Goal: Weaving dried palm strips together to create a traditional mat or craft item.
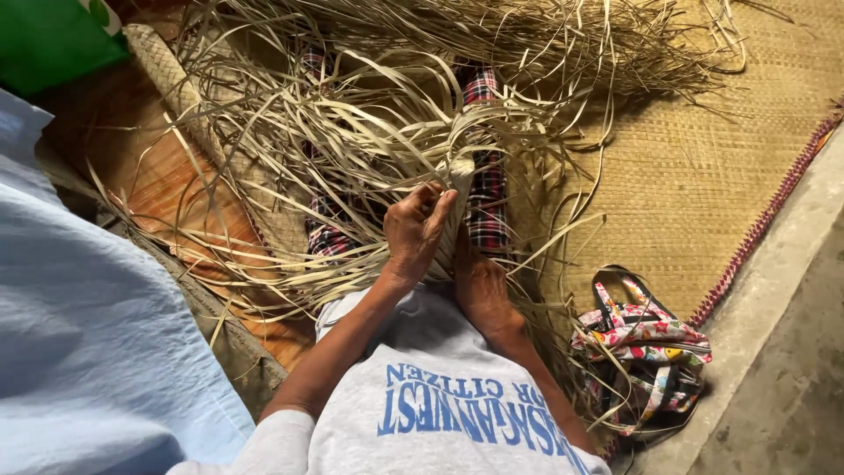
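A big loose heap of dried pale leaf strips (369,132) lies over my lap and legs, which are in red, black and white plaid trousers (486,202). My left hand (415,230) is closed around a bundle of these strips just above my lap, where a narrow woven band (459,176) rises. My right hand (479,290) lies lower and to the right, fingers tucked under the strips; what it grips is partly hidden. I wear a light grey shirt with blue print (440,405).
A woven straw mat (703,167) with a red braided edge (765,220) covers the floor. A flowery fabric bag (646,352) lies at my right. A rolled woven piece (171,84) and wooden board are at the left, a light blue cloth (88,352) nearer, a green object (48,40) top left.
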